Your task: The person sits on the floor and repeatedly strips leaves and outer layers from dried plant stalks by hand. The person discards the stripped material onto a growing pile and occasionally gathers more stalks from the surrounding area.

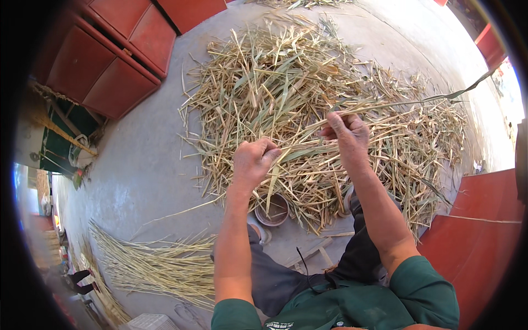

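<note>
Red wooden cabinet doors (110, 60) sit at upper left, against the edge of a grey concrete floor (148, 165). Green cloth and a white bag (82, 154) just below them, partly hidden. Lower left: a tidy bundle of long pale stalks (159, 267) laid side by side on the floor, well apart from the main heap. A white plastic crate corner (151, 322) at the bottom edge.

Centre: a big loose pile of dry straw and green-yellow leaves (297, 82) spread over the floor, reaching right across the upper middle. The person sits behind it, dark trousers, green sleeves.

Left hand (253, 162) is closed in a fist round the near end of a long thin stalk (385, 103), with leaf strips hanging from the grip. Just below that hand, a small round brownish bowl (273, 210) on the floor at the pile's edge, a leaf dangling into it. A grey shoe toe (263, 231) beside the bowl.

Right hand (345, 132) is closed too, fingers pinched on the same stalk a little further along, slightly higher than the left. Both hands hover over the pile, near each other, not touching. From the right hand the stalk runs out to the right, rising above the straw, its dark tip near the upper right edge.

Far right: another red panel (484, 220) at the floor's edge, a pale strand lying across it.
</note>
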Tool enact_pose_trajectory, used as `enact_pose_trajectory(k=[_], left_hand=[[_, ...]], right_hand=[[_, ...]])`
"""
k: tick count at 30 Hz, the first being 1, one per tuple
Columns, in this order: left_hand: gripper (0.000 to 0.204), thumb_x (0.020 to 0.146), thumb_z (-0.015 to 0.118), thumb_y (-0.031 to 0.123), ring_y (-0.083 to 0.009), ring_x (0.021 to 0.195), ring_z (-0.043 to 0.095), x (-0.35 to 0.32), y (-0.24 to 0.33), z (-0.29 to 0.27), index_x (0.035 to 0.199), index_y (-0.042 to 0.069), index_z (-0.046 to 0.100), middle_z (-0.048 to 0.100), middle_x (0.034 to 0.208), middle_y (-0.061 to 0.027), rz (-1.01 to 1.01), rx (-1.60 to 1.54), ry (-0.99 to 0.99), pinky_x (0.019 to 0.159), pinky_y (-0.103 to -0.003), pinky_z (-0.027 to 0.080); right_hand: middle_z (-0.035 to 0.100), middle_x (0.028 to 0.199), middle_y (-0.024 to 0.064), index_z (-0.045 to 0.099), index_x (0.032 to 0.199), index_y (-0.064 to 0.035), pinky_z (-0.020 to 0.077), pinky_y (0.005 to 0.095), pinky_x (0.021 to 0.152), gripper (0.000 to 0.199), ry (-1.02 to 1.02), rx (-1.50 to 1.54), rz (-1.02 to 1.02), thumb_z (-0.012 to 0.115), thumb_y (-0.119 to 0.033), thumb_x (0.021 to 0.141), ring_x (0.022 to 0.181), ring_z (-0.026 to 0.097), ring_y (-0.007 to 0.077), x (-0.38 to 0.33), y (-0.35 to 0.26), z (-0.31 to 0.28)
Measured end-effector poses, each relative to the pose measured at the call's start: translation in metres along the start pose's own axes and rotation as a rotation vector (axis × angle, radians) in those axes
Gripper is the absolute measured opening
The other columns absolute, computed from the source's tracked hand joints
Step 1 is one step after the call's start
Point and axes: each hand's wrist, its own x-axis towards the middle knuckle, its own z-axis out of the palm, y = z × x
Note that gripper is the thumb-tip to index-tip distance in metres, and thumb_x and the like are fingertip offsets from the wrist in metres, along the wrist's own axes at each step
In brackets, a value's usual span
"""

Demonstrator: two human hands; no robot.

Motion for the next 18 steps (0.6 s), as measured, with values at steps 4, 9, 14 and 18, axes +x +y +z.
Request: enact_pose_trajectory(k=[4, 9, 14, 18], left_hand=[[0.014, 0.085, 0.077, 0.015, -0.0175, 0.063, 0.064, -0.005, 0.001, -0.003, 0.089, 0.003, 0.073, 0.071, 0.074, -0.0100, 0.030, -0.097, -0.028, 0.059, -0.032, 0.048], [0.015, 0.084, 0.077, 0.020, -0.0255, 0.064, 0.068, -0.002, 0.010, -0.005, 0.089, 0.006, 0.074, 0.070, 0.071, -0.0123, -0.067, -0.098, -0.078, 0.061, -0.035, 0.051], [0.015, 0.085, 0.076, 0.020, -0.0269, 0.066, 0.068, -0.005, 0.009, -0.005, 0.090, 0.007, 0.074, 0.070, 0.073, -0.0123, 0.044, -0.061, -0.081, 0.062, -0.036, 0.051], [0.016, 0.086, 0.074, 0.019, -0.0214, 0.072, 0.069, -0.011, 0.015, -0.011, 0.092, 0.003, 0.074, 0.072, 0.077, -0.0098, -0.051, -0.111, -0.154, 0.068, -0.034, 0.052]], right_hand=[[0.071, 0.085, 0.0072, 0.066, 0.097, -0.0013, 0.0552, 0.0258, 0.066, 0.025, 0.031, 0.018, -0.005, 0.070, -0.026, 0.097, 0.073, 0.068, 0.0121, 0.008, -0.008, -0.015], [0.073, 0.093, 0.0081, 0.067, 0.106, -0.0019, 0.0560, 0.0255, 0.075, 0.017, -0.298, -0.047, 0.099, 0.071, -0.013, 0.094, 0.084, 0.070, 0.0117, 0.006, -0.003, -0.012], [0.073, 0.089, 0.0066, 0.065, 0.101, -0.0026, 0.0540, 0.0236, 0.072, 0.010, -0.271, -0.210, 0.072, 0.069, -0.008, 0.093, 0.081, 0.068, 0.0095, 0.003, -0.003, -0.005], [0.072, 0.082, 0.0034, 0.067, 0.092, -0.0018, 0.0516, 0.0223, 0.067, 0.012, -0.222, -0.311, 0.043, 0.073, -0.011, 0.087, 0.074, 0.065, 0.0058, 0.000, -0.003, -0.001]])
